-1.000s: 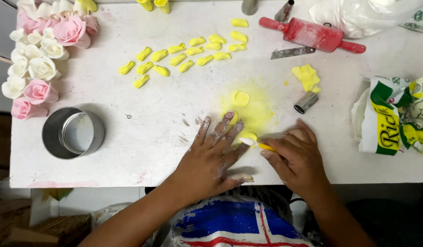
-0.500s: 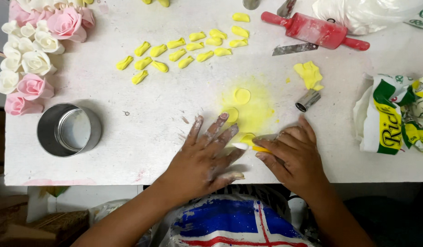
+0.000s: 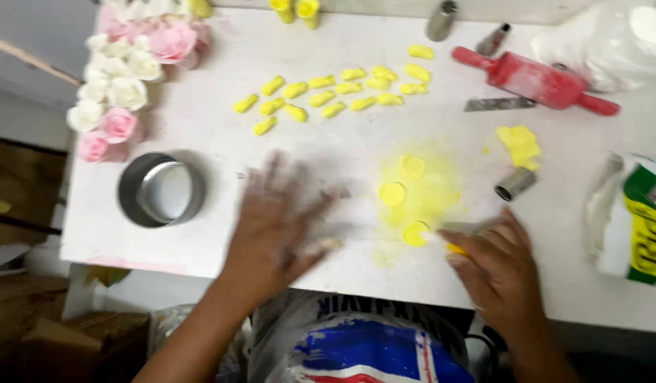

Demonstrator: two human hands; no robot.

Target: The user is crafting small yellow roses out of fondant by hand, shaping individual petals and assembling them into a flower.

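Observation:
My left hand (image 3: 274, 216) hovers flat over the white table (image 3: 328, 149), fingers spread and dusted white, blurred by motion, holding nothing. My right hand (image 3: 494, 266) grips a small tool with a yellow handle (image 3: 455, 248) whose tip touches a yellow fondant disc (image 3: 415, 232) near the front edge. Two more yellow discs (image 3: 393, 193) lie on a patch of yellow dust (image 3: 434, 191) just beyond it.
Several small yellow fondant petals (image 3: 328, 96) lie in rows at the back. Pink and white sugar roses (image 3: 122, 78) crowd the far left. A round metal cutter (image 3: 160, 190), red rolling pin (image 3: 537, 79), small metal tube (image 3: 515, 183), yellow lump (image 3: 519, 144) and a green-white bag (image 3: 636, 220) surround them.
My left hand has slid left, away from the yellow discs, and lifted off them. My right hand stays by the front disc with the tool. The view has shifted right.

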